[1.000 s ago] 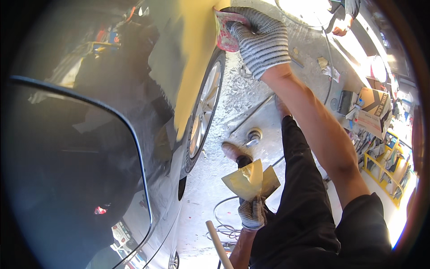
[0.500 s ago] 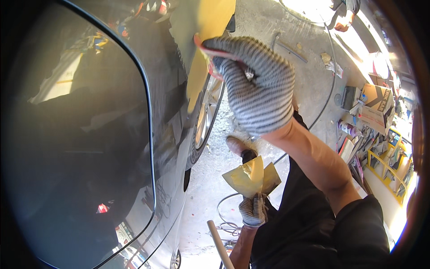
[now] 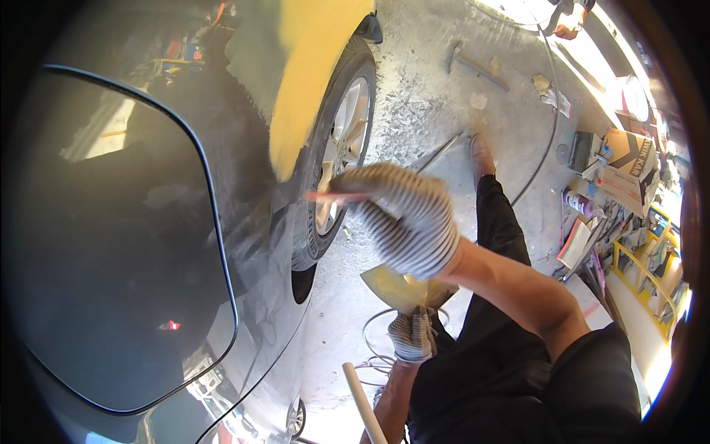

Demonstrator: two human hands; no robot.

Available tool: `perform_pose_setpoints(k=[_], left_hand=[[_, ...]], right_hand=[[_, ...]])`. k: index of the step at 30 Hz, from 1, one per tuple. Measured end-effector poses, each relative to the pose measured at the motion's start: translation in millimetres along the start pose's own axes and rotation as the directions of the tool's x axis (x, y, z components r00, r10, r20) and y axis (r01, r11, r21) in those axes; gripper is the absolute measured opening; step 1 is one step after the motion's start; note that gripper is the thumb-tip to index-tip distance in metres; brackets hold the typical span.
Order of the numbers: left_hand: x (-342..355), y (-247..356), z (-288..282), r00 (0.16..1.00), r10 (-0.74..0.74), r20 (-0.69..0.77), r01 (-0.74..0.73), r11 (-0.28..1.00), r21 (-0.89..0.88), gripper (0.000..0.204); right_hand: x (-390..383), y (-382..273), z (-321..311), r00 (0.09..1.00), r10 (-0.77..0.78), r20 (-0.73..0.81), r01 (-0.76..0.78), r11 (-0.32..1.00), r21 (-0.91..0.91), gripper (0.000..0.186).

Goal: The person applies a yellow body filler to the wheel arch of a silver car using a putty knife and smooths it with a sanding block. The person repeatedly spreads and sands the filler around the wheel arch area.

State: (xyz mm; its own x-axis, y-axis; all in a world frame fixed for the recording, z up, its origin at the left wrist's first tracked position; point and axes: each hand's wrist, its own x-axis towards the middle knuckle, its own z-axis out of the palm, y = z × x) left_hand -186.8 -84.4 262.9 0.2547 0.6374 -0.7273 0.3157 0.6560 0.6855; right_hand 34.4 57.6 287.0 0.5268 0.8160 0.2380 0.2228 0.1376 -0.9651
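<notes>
Dark car body: the glossy dark grey car panel (image 3: 244, 222) with its tinted side window (image 3: 111, 244) is filling the left half of the view, reflecting the workshop.
Filler patch: a broad band of dull yellow body filler (image 3: 310, 81) is running down over the wheel arch, lying above the silver alloy wheel in its black tyre (image 3: 336, 159); it looks matt beside the shiny paint, so it is probably unpainted repair work.
Thin spreader: a thin pinkish flat blade (image 3: 333, 197) is sticking out leftward toward the panel just below the filler, its edge appearing close to the paint; contact cannot be made out through the blur.
Right hand: the right hand (image 3: 403, 218), wearing a grey-and-white striped knit glove, is closing its fingers around the blade's near end, gripping it flat, seemingly so that the edge can be presented to the surface.
Left hand: the left hand (image 3: 414, 333), in a matching striped glove, is hanging low near the person's black trousers, fingers curled tight on a yellowish stiff sheet (image 3: 399, 285) held upright like a palette, within easy reach of the blade.
Floor: the dusty grey concrete floor (image 3: 429, 96) is carrying a black hose, and cardboard boxes (image 3: 629, 159) are crowding the right edge.
</notes>
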Motion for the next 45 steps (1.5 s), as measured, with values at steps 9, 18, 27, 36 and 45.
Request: perform_pose_setpoints(k=[9, 18, 27, 36, 45], left_hand=[[30, 75, 8, 0.998, 0.034, 0.044, -0.033, 0.999, -0.023, 0.038], [58, 133, 39, 0.922, -0.004, 0.387, 0.017, 0.999, -0.031, 0.039], [63, 135, 72, 0.95, -0.056, 0.306, 0.078, 0.995, -0.06, 0.035], [75, 148, 86, 0.924, -0.077, 0.376, 0.145, 0.977, -0.156, 0.043], [78, 130, 91, 0.827, -0.203, 0.525, 0.308, 0.944, -0.12, 0.046]], right_hand=[[4, 32, -104, 0.968, 0.249, 0.031, -0.251, 0.964, 0.089, 0.03], [29, 23, -152, 0.967, 0.099, 0.234, -0.151, 0.965, 0.214, 0.024], [42, 30, -189, 0.887, -0.014, 0.461, 0.005, 1.0, 0.021, 0.02], [27, 70, -208, 0.861, 0.314, 0.401, -0.347, 0.938, 0.011, 0.028], [15, 102, -177, 0.702, 0.46, 0.543, -0.71, 0.505, 0.49, 0.038]])
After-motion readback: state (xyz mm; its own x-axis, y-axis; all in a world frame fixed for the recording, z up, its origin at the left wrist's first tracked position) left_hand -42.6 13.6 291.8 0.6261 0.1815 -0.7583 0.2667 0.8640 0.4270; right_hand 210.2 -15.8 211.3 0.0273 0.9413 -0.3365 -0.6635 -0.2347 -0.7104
